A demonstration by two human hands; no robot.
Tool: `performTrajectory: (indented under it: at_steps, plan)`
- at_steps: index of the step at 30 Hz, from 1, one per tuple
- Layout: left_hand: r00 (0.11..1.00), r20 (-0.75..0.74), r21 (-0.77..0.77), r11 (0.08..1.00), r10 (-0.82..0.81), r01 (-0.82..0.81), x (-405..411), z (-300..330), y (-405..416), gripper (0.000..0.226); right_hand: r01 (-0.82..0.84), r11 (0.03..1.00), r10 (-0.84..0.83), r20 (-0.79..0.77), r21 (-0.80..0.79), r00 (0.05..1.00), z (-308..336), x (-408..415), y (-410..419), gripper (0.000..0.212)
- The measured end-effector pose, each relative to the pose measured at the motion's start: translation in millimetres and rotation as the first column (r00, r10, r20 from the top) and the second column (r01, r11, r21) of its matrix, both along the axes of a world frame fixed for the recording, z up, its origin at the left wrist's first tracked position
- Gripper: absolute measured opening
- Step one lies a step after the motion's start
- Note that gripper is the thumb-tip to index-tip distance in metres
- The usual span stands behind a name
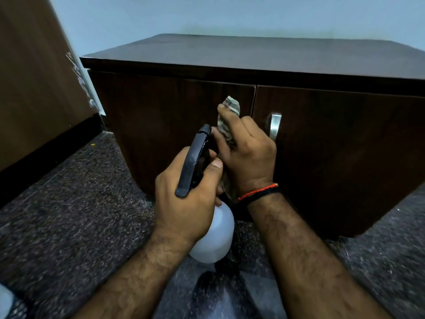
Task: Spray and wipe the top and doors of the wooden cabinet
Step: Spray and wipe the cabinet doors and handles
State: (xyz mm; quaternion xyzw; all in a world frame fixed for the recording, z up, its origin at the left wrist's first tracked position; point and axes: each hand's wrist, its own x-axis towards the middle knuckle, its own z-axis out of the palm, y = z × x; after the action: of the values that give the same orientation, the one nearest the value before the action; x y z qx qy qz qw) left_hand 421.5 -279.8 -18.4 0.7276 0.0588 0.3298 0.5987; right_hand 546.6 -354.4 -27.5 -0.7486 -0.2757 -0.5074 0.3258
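speckled dark floor (76,203) runs up to a pale wall (230,14), with a brown panel (30,77) at 10 o'clock. the wooden cabinet (253,56) stands against that wall, filling the frame from 11 to 3 o'clock. its top shows no visible wet film, though the light is too dim to be sure. two doors face the person: the left door (161,116) and the right door (345,146), which carries a metal handle (274,126) just beside the centre seam.

the left hand (186,203) grips the neck of the spray bottle (213,236), fingers curled round it and thumb pressed against the black trigger head (195,160). the nozzle points toward the left door, at 12 o'clock from the hand. the right hand (250,157) holds a bunched cloth (230,111), fingers closed round it. this hand touches the nozzel end of the trigger head; whether it adjusts the nozzle cannot be told.

risks, as judged from this position:
- the right hand and cloth sit at the nozzle. a trigger pull here likely wets the hand and cloth, not the door.
- the bottle is held close to the door. a dense stream may run down the panel onto the floor.
- the cloth is tightly bunched, so little of it would meet the wood and streaks are probable.
- the handle stands near the wiping hand and may snag the cloth.
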Motion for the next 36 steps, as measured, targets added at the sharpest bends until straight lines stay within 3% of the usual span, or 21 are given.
performTrajectory:
  at_steps: [4, 14, 19, 24, 29, 36]
  plan:
    - [1.000, 0.004, -0.010, 1.000, -0.005, 0.005, -1, 5, -1, 0.011, -0.092, 0.995, 0.092, -0.009, 0.041, 0.996, 6, -7, -5, 0.023]
    - [1.000, -0.005, -0.012, 1.000, 0.013, -0.013, -6, 10, 3, 0.018, 0.091, 0.993, -0.091, 0.009, -0.071, 0.996, 7, -6, -4, 0.021]
    - [1.000, -0.012, -0.018, 1.000, 0.019, -0.019, -5, 16, 4, 0.018, 0.031, 0.999, -0.030, -0.081, 0.008, 0.996, 17, -9, -2, 0.011]
    - [1.000, -0.018, -0.033, 0.999, 0.006, -0.007, -4, 34, 5, 0.017, 0.071, 0.997, -0.073, 0.082, 0.023, 0.994, 58, -2, -18, 0.010]
    - [1.000, -0.005, -0.043, 0.999, 0.005, -0.006, 2, 58, 10, 0.003, -0.059, 0.993, 0.052, 0.064, 0.102, 0.997, 96, -3, -23, 0.010]
    - [0.999, -0.009, -0.018, 0.999, 0.035, -0.035, 17, 105, 24, 0.003, -0.201, 0.950, 0.210, -0.015, 0.238, 0.978, 130, 1, -2, 0.016]
